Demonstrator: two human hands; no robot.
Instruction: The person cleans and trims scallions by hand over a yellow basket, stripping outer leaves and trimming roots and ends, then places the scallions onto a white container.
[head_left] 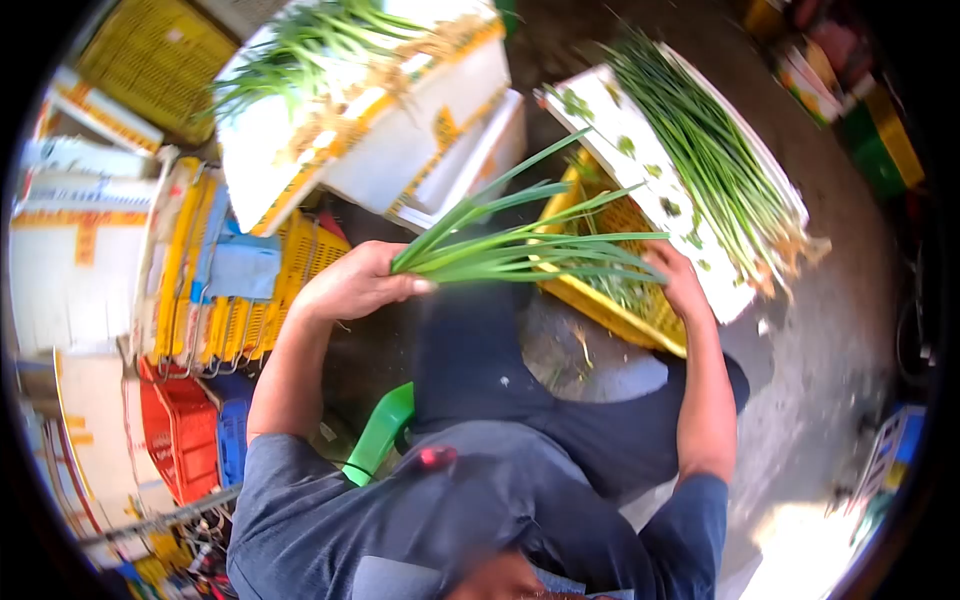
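Observation:
My left hand is closed around the lower ends of a bunch of green onions, whose leaves fan out to the right. At the far tips, my right hand has its fingers closed on a leaf end. Below the leaves and beside my right hand is a yellow basket with loose green leaves inside. Beyond it, a long pile of green onions with roots lies on a white foam board, scattered with leaf scraps. More rooted green onions lie on a white foam box at the upper left.
Stacked yellow crates, white foam boxes and a red crate stand along the left. A green plastic piece is beside my left thigh. Wet grey floor extends on the right, with a few scraps on it.

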